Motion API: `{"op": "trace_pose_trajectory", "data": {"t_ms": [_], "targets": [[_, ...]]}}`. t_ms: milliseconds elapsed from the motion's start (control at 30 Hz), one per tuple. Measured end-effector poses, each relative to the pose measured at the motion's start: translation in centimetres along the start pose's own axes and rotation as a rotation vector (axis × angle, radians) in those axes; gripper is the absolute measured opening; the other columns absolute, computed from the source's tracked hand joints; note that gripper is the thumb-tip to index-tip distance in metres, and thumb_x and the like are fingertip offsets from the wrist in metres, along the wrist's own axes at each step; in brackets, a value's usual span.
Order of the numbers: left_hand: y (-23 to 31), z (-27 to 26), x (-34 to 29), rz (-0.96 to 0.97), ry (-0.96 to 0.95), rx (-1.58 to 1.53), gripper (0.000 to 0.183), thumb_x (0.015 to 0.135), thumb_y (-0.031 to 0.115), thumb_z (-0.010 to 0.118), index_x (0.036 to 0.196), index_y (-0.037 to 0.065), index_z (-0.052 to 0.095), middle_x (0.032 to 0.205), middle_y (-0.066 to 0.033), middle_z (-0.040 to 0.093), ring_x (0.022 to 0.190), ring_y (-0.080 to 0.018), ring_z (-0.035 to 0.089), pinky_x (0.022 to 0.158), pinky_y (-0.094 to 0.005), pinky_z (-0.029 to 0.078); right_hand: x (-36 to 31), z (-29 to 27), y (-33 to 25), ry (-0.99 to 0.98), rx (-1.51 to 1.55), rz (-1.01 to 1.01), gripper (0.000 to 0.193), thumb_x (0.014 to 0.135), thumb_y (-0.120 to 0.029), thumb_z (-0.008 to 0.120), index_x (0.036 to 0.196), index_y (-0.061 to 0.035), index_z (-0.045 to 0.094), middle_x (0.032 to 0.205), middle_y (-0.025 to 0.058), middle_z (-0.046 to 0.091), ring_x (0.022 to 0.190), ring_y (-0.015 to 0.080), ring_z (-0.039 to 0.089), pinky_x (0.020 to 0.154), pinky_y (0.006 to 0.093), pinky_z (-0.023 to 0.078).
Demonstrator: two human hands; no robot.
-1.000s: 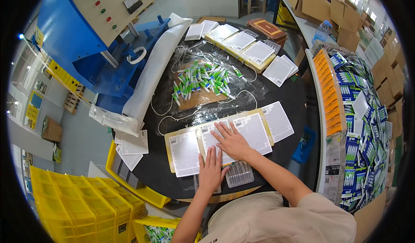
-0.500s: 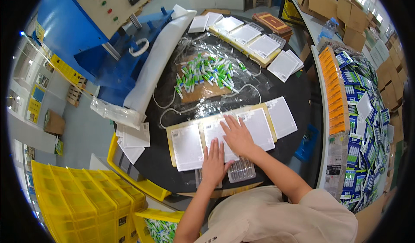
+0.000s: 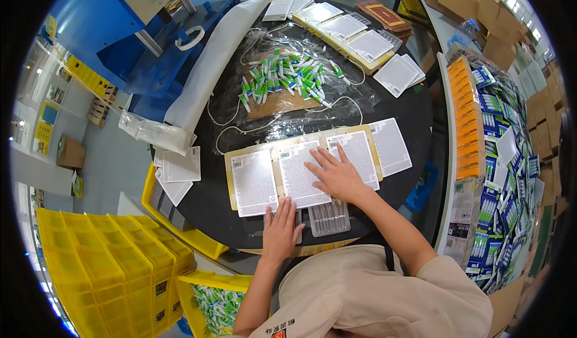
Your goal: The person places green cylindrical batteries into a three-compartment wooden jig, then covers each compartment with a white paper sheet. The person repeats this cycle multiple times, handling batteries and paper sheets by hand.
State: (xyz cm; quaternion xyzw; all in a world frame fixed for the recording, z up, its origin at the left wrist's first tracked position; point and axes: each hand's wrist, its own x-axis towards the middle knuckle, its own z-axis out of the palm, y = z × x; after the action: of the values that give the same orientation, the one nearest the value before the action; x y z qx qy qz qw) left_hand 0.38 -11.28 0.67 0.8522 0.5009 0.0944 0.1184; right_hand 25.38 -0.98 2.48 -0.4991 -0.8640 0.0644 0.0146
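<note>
A yellow frame (image 3: pixel 231 181) lies on the near part of the round black table, with a left white card (image 3: pixel 255 184), a middle white card (image 3: pixel 300 172) and a right white card (image 3: pixel 360 151) side by side on it. My right hand (image 3: pixel 339 175) rests with spread fingers across the middle and right cards. My left hand (image 3: pixel 280 233) is open, its fingertips at the near edge where the left and middle cards meet. Below the middle card a clear ribbed plastic blister (image 3: pixel 329 219) sticks out; another is mostly hidden by my left hand.
Green-and-white tubes (image 3: pixel 282 79) lie heaped mid-table on plastic film. A second frame with cards (image 3: pixel 345 26) stands at the far side. Loose cards (image 3: pixel 390 145) lie to the right. A blue machine (image 3: pixel 162 61) and yellow crates (image 3: pixel 108 266) flank the left; packed blister cards (image 3: pixel 499 187) fill the right.
My left hand has drawn back toward me, off the middle card to its near edge. My right hand stays on the cards, fingers spread wider. The whole view has shifted slightly.
</note>
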Motion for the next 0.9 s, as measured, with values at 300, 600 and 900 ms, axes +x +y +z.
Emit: {"op": "trace_pose_trajectory", "data": {"t_ms": [300, 600, 900], "targets": [[0.7, 0.1, 0.3, -0.020, 0.000, 0.185, 0.070, 0.097, 0.046, 0.061, 0.153, 0.007, 0.045, 0.163, -0.0073, 0.039, 0.153, -0.0266, 0.029, 0.122, -0.0634, 0.017, 2.2, 2.2, -2.7, 0.111, 0.113, -0.012, 0.071, 0.099, -0.050, 0.056, 0.157, -0.0135, 0.039, 0.166, 0.0179, 0.027, 0.156, 0.0323, 0.023, 0.125, 0.0569, 0.016], [-0.8, -1.7, 2.2, -0.104, 0.080, 0.105, 0.070, 0.098, 0.042, 0.061, 0.155, 0.007, 0.041, 0.164, -0.0118, 0.035, 0.154, -0.0318, 0.027, 0.124, -0.0623, 0.011, 0.3, -2.0, 2.2, 0.428, 0.261, 0.011, 0.054, 0.099, -0.034, 0.061, 0.147, -0.0089, 0.052, 0.155, 0.0163, 0.044, 0.146, 0.0338, 0.038, 0.119, 0.0537, 0.033], [-5.7, -1.2, 3.2, -0.188, 0.026, 0.102, 0.069, 0.099, 0.039, 0.059, 0.157, 0.007, 0.037, 0.167, -0.0194, 0.024, 0.155, -0.0374, 0.020, 0.125, -0.0576, 0.011, -4.4, 3.0, 4.2, 0.328, 0.022, 0.215, 0.060, 0.101, -0.047, 0.053, 0.153, -0.0170, 0.048, 0.163, 0.0211, 0.032, 0.152, 0.0381, 0.028, 0.121, 0.0632, 0.020]]}}
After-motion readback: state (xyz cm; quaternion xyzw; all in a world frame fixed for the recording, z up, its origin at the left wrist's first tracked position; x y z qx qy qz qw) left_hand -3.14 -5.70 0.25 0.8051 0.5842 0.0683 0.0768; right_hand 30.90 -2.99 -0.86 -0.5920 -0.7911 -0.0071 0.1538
